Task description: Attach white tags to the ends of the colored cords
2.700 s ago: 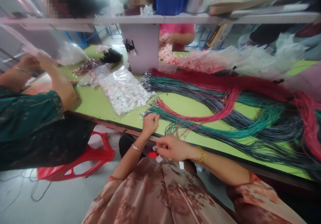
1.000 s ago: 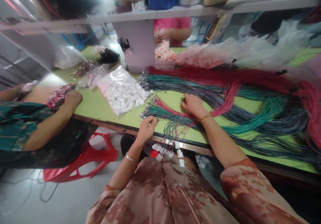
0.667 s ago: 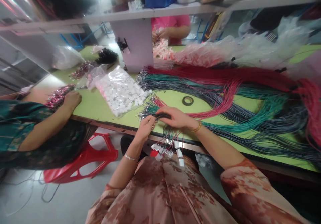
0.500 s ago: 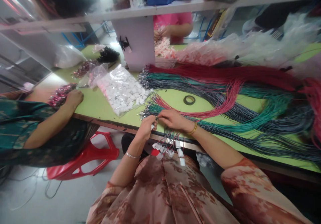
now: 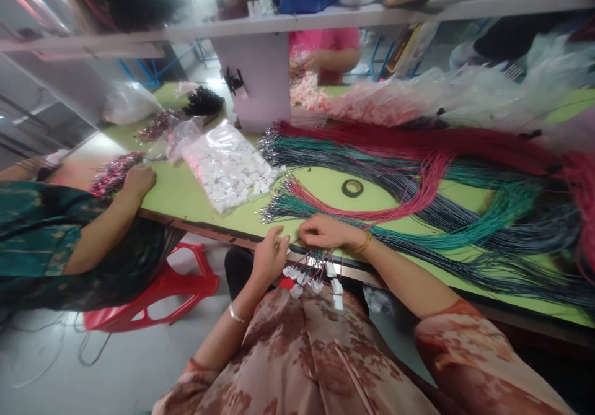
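Observation:
At the table's front edge, my left hand (image 5: 271, 257) is closed with its fingers curled, and a bit of a white plastic connector (image 5: 288, 251) shows at them. Close to its right, my right hand (image 5: 325, 231) is closed in a pinch; a thin dark wire seems to run from its fingertips towards the left hand. Below the hands, several wires ending in white connectors (image 5: 330, 269) hang over the edge towards my lap. Just beyond my hands lie the metal-tipped ends of green wires (image 5: 297, 203) and red wires (image 5: 320, 201).
A clear bag of white connectors (image 5: 232, 173) lies left of the wires. A roll of dark tape (image 5: 352, 187) rests among the bundles. Another person's hand (image 5: 139, 179) is at the left, above a red stool (image 5: 195, 272). A shelf (image 5: 316, 20) spans the back.
My hands have moved apart a little; the left has dropped towards me, its forefinger lifting, and the right has shifted slightly right. The view has shifted slightly.

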The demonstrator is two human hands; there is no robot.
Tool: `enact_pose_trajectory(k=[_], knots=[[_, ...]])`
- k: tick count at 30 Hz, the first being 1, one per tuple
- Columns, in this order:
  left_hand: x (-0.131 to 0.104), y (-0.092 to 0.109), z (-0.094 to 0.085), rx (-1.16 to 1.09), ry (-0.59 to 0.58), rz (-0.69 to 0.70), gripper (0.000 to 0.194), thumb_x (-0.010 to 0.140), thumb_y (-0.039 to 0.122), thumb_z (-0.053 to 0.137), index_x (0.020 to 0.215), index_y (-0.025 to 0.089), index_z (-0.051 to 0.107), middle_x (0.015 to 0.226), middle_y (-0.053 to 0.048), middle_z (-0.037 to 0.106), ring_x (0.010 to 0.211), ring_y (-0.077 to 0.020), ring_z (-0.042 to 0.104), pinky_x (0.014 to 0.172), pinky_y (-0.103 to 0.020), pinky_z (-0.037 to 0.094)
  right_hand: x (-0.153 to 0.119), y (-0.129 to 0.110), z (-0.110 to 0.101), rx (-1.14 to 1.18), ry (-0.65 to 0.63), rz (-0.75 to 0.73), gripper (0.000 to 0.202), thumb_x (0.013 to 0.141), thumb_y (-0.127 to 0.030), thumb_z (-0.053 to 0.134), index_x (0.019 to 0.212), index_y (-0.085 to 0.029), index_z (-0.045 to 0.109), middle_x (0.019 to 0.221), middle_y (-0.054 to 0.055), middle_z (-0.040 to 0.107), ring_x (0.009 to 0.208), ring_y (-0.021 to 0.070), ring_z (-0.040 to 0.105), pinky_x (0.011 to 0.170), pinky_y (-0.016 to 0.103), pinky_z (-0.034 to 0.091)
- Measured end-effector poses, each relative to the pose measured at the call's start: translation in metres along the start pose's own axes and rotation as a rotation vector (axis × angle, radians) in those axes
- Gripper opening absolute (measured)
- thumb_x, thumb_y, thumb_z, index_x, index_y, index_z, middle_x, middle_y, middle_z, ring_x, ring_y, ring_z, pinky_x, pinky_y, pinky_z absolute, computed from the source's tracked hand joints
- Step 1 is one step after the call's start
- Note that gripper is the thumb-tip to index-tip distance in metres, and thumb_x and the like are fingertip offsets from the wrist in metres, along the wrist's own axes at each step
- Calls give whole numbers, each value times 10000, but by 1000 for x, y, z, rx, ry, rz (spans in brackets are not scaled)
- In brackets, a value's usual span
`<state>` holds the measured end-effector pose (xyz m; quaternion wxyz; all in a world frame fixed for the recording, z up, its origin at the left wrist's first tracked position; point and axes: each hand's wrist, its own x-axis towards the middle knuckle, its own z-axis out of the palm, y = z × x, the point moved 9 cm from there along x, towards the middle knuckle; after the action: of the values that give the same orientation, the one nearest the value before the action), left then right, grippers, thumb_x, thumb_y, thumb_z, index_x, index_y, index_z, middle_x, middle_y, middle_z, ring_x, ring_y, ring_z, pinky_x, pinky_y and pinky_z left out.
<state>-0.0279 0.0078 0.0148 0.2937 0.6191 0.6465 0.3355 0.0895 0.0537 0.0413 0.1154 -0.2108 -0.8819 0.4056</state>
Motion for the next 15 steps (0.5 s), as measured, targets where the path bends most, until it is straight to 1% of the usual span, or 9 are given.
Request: enact_pose_trajectory(k=[1,2,4,6,7,9,12,13,15], knots=[[-4,-2,0,-10,-21,10,247,879,342,491,1026,185,611,610,20,569,550,-127,501,564,-238,356,1,-1,-2,6,3,-3,197,831,-227,478,718,-138,612,625,-18,563,574,91,448,585,209,329],[-8,-1,0,-16,-55,37,245,880,334,489,1024,186,620,644,7,597,572,-130,519,577,-238,375,2,-1,-7,8,29,-1,209,848,-242,475,765,-136,636,681,1,605,613,103,484,609,213,350],[-14,7,-1,-3,-122,128,207,875,322,501,931,191,651,759,-31,651,666,-141,567,632,-246,415,8,2,-20,-28,127,18,229,873,-253,464,848,-134,658,794,36,657,698,124,536,663,225,380],[-14,16,-10,22,-106,211,193,867,316,519,818,188,655,854,-59,668,783,-158,595,707,-257,439,18,6,-27,-130,185,43,224,876,-237,462,880,-133,661,846,55,669,748,139,557,703,237,388],[-10,17,-18,31,-71,227,207,869,318,518,776,185,647,864,-65,667,815,-164,599,733,-263,444,24,9,-26,-199,176,58,214,872,-228,470,887,-135,662,856,59,670,761,145,561,713,241,386],[5,13,-33,39,20,209,249,882,326,497,726,181,627,829,-62,660,799,-164,599,743,-272,450,38,15,-16,-355,128,123,192,858,-227,496,901,-143,663,891,74,666,789,162,569,714,251,378],[44,-6,-53,65,161,145,213,875,326,499,818,180,644,790,-47,651,738,-167,590,710,-285,458,51,25,-4,-565,126,272,204,880,-255,483,943,-154,648,956,102,649,818,191,576,688,267,367],[59,-11,-58,79,211,149,194,869,304,502,860,179,650,830,-53,660,775,-176,596,739,-294,462,53,26,-1,-618,135,303,211,893,-258,466,952,-152,639,967,113,643,827,199,578,685,273,366],[88,-19,-64,153,294,159,183,853,230,492,895,172,661,896,-79,659,850,-202,597,796,-318,457,56,25,7,-699,133,308,200,895,-237,460,967,-137,618,976,135,634,847,218,577,690,286,370]])
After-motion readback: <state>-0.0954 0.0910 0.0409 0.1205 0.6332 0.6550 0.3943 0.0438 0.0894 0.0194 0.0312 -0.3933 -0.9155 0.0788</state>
